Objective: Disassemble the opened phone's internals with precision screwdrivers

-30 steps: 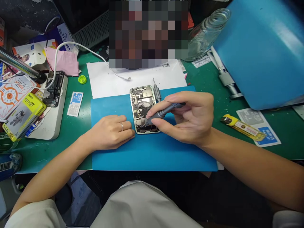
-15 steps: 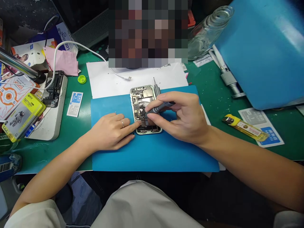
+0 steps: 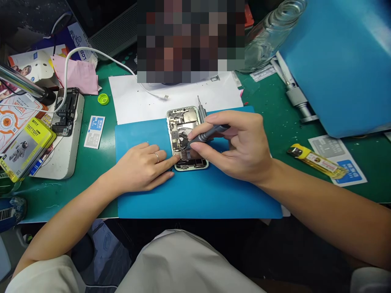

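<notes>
A phone with its back off (image 3: 190,118) lies on the blue mat (image 3: 171,203), its boards and metal plates bare. My left hand (image 3: 146,167), with a ring on one finger, rests flat on the mat, fingers stretched out; its index fingertip touches the phone's lower left edge. Over the phone's right side, my right hand (image 3: 241,150) pinches dark, slim tweezers (image 3: 210,132) between thumb and fingers, their point down at the phone's middle. A grey screwdriver (image 3: 202,112) sticks out beyond the same hand, bit upward; its lower part is hidden behind the fingers.
Behind the mat lies white paper (image 3: 122,99) with a white cable (image 3: 100,52) across it. Battery boxes (image 3: 29,146) and a white device (image 3: 69,158) stand left. A yellow lighter (image 3: 317,160), a glass jar (image 3: 269,40) and a blue sheet (image 3: 342,69) are right.
The view has shifted slightly. Both hands keep nearly the same places on and above the phone, and the right hand still holds its tools.
</notes>
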Demonstrator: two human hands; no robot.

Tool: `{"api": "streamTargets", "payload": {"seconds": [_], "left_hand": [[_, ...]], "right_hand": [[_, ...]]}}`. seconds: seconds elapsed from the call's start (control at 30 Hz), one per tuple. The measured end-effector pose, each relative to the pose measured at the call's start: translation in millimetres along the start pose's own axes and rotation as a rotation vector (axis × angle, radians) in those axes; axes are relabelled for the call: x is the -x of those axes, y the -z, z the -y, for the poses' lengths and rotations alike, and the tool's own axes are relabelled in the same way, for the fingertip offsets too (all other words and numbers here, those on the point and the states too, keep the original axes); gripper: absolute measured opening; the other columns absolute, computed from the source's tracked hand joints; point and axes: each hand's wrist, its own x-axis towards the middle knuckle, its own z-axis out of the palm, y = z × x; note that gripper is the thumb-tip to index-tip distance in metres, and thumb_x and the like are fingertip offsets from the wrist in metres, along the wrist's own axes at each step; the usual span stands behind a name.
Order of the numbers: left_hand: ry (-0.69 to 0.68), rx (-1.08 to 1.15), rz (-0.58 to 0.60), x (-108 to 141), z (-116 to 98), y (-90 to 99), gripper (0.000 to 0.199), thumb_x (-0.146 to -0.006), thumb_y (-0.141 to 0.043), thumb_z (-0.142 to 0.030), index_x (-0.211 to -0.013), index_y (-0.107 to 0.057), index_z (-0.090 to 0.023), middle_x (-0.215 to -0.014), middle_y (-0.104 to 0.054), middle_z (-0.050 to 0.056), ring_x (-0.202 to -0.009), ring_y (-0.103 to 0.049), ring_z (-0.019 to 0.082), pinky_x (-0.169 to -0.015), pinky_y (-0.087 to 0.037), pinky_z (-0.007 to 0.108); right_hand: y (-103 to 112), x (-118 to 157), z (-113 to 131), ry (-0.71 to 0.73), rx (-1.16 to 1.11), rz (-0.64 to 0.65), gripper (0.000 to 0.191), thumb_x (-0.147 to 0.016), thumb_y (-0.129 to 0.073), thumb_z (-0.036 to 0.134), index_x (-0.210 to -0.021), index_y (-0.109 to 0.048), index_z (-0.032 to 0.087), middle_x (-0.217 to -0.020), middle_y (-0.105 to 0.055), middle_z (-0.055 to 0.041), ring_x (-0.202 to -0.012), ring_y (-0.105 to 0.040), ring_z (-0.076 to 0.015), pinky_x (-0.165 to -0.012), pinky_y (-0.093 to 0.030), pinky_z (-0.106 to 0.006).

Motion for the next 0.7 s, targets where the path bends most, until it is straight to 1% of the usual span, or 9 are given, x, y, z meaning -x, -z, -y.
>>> {"api": "streamTargets", "payload": {"seconds": [0.13,0.2,0.27,0.33,0.37,0.4,0.5,0.6,0.7], "left_hand": [[-0.003,0.015,-0.035,-1.6,-0.9,-1.4,0.034,-0.106,-0.051,-0.036,-0.128,-0.062,-0.012,-0.079,-0.066,0.002,-0.068,-0.057,0.018,-0.061,-0.037,0.034],[0.015,0.018,-0.097,-1.7,-0.5,-0.1,0.031,-0.106,-0.052,-0.031,-0.129,-0.059,-0.011,-0.078,-0.066,0.001,-0.067,-0.057,0.018,-0.061,-0.038,0.033],[0.084,0.027,-0.188,0.6,2.2,4.5,0.028,-0.102,-0.051,-0.02,-0.128,-0.057,-0.012,-0.08,-0.066,0.002,-0.068,-0.057,0.018,-0.062,-0.041,0.032],[0.185,0.064,-0.266,5.9,7.9,13.0,0.025,-0.095,-0.049,-0.012,-0.118,-0.059,-0.015,-0.081,-0.065,0.003,-0.071,-0.059,0.019,-0.064,-0.044,0.032],[0.227,0.098,-0.278,9.4,11.6,18.4,0.024,-0.091,-0.048,-0.011,-0.111,-0.059,-0.017,-0.082,-0.064,0.003,-0.072,-0.059,0.019,-0.065,-0.045,0.033],[0.249,0.137,-0.266,13.2,15.5,24.0,0.022,-0.087,-0.048,-0.011,-0.104,-0.059,-0.019,-0.082,-0.064,0.003,-0.073,-0.06,0.02,-0.065,-0.046,0.033],[0.257,0.222,-0.135,22.2,25.2,39.0,0.018,-0.079,-0.048,-0.012,-0.091,-0.058,-0.021,-0.082,-0.064,0.003,-0.071,-0.06,0.019,-0.064,-0.045,0.032],[0.296,0.198,0.0,25.0,28.6,45.1,0.018,-0.077,-0.048,-0.014,-0.09,-0.06,-0.021,-0.08,-0.063,0.002,-0.068,-0.057,0.018,-0.063,-0.042,0.032],[0.321,0.17,0.115,24.5,28.5,43.7,0.018,-0.079,-0.049,-0.017,-0.091,-0.062,-0.02,-0.079,-0.062,0.001,-0.066,-0.055,0.018,-0.063,-0.041,0.032]], "right_hand": [[1.1,1.6,0.2,-0.009,-0.015,-0.003,0.054,-0.084,-0.077,0.011,-0.129,-0.058,0.034,-0.097,-0.075,-0.0015,-0.086,-0.075,-0.0193,-0.068,-0.069,-0.033],[1.5,2.5,0.8,0.01,-0.019,-0.001,0.055,-0.084,-0.077,0.01,-0.13,-0.057,0.034,-0.099,-0.074,-0.0015,-0.087,-0.076,-0.0192,-0.069,-0.069,-0.032],[1.9,2.7,2.0,0.016,-0.02,-0.012,0.056,-0.084,-0.077,0.009,-0.13,-0.057,0.034,-0.101,-0.074,-0.0015,-0.089,-0.076,-0.02,-0.07,-0.07,-0.033],[2.3,1.9,3.4,0.015,-0.016,-0.029,0.057,-0.084,-0.076,0.009,-0.132,-0.057,0.034,-0.102,-0.074,-0.0014,-0.09,-0.077,-0.0208,-0.07,-0.07,-0.033],[2.4,1.2,3.7,0.02,-0.014,-0.038,0.058,-0.084,-0.076,0.008,-0.132,-0.058,0.034,-0.101,-0.073,-0.0012,-0.09,-0.077,-0.0208,-0.07,-0.07,-0.032],[2.4,0.4,3.8,0.037,-0.014,-0.045,0.059,-0.084,-0.077,0.007,-0.133,-0.058,0.033,-0.099,-0.073,-0.0008,-0.089,-0.077,-0.0206,-0.068,-0.069,-0.031],[1.7,-1.6,2.5,0.127,-0.021,-0.06,0.065,-0.079,-0.079,0.004,-0.135,-0.059,0.033,-0.094,-0.072,0.0016,-0.084,-0.077,-0.0187,-0.061,-0.068,-0.026],[0.9,-1.5,0.7,0.133,-0.027,-0.066,0.067,-0.079,-0.079,0.004,-0.136,-0.059,0.034,-0.096,-0.072,0.0016,-0.084,-0.078,-0.0191,-0.062,-0.068,-0.027],[1.3,-0.7,0.0,0.138,-0.026,-0.063,0.067,-0.08,-0.078,0.004,-0.137,-0.059,0.033,-0.097,-0.073,0.0011,-0.085,-0.078,-0.0192,-0.063,-0.069,-0.026]]}}
